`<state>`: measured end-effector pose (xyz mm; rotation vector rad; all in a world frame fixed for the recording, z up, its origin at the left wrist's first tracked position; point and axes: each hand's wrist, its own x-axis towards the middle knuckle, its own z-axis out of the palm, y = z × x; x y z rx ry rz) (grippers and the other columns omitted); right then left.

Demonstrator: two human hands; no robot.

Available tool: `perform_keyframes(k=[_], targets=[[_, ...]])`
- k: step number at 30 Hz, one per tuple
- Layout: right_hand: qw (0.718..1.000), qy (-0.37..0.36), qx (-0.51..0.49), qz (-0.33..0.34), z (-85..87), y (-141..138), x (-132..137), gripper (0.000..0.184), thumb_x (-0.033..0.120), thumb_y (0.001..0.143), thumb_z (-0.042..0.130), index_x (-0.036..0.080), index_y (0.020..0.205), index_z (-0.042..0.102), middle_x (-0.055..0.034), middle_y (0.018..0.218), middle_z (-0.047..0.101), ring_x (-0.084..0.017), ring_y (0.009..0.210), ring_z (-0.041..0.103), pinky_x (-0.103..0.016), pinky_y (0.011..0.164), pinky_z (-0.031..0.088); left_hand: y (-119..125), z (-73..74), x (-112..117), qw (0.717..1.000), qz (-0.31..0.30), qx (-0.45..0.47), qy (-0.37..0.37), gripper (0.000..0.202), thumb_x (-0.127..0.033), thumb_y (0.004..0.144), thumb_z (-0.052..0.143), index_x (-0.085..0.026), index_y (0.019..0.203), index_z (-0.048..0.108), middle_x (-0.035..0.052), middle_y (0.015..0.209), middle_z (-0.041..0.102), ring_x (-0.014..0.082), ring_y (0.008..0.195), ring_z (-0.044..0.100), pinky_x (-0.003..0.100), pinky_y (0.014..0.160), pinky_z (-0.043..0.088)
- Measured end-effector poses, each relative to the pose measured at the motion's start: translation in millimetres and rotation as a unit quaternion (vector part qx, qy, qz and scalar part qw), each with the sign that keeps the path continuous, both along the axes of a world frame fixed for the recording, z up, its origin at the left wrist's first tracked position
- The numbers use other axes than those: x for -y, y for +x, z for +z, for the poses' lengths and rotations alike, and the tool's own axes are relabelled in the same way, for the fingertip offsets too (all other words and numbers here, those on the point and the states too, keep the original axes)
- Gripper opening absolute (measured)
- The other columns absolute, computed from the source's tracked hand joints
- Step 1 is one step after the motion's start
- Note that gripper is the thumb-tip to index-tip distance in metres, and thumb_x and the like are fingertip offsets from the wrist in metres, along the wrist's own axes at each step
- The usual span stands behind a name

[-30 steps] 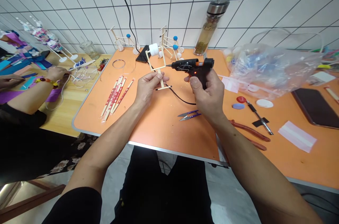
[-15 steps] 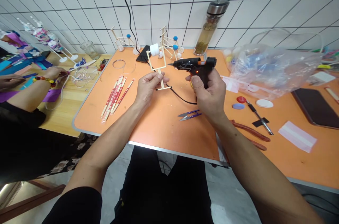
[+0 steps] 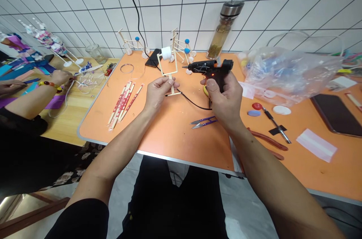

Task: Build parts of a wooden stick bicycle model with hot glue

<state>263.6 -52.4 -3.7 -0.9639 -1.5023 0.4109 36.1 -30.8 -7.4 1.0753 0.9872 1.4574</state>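
Note:
My left hand (image 3: 158,94) is closed on the stem of a small wooden stick frame (image 3: 169,69) with a white cap at its top left corner, held upright above the orange table (image 3: 169,133). My right hand (image 3: 224,97) grips a black hot glue gun (image 3: 210,69) with a red light on its handle. Its nozzle points left, a short gap from the frame. The gun's black cord runs under my hands.
Red-wrapped chopsticks (image 3: 124,101) lie at left, purple snips (image 3: 203,122) and red pliers (image 3: 266,143) near my right wrist. Finished stick models (image 3: 181,48), a tea flask (image 3: 223,29), a plastic bag (image 3: 285,71) and a phone (image 3: 336,114) stand around. Another person's arm (image 3: 31,97) rests on the left table.
The glue gun has drawn a little to the right and up, away from the frame. The frame stays held in my left hand.

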Motion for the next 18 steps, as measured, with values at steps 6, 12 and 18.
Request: perform_keyframes(k=[6,12,18], targets=[[1.0,-0.008,-0.014,-0.019,-3.9,10,-11,0.043,0.063,0.109,0.068,0.025,0.13,0.072,-0.0086,0.105,0.081,-0.025,0.083,0.073,-0.044,0.073,0.062,-2,-2.2,-1,0.997,0.002,-0.044,0.07,0.047,-0.061,0.077,0.101,-0.021,0.097,0.088,0.0068,0.091,0.087,0.0226,0.091,0.085,0.036,0.091,0.066],[0.999,-0.016,-0.015,-0.05,-4.2,22,-19,0.028,0.05,0.109,0.069,0.027,0.123,0.073,-0.0081,0.102,0.08,-0.027,0.093,0.076,-0.045,0.078,0.064,-6,-4.3,1,0.95,0.057,-0.254,0.171,0.033,-0.055,0.097,0.085,-0.023,0.097,0.087,0.0059,0.096,0.087,0.021,0.09,0.08,0.034,0.086,0.06],[0.998,-0.013,-0.006,-0.059,-4.6,25,-24,0.034,0.057,0.11,0.066,0.028,0.126,0.072,-0.0088,0.106,0.078,-0.026,0.097,0.074,-0.042,0.078,0.066,-9,-7.1,6,0.766,0.114,-0.522,0.356,0.032,-0.041,0.117,0.058,-0.025,0.105,0.083,0.0062,0.097,0.087,0.022,0.091,0.077,0.037,0.081,0.05]])
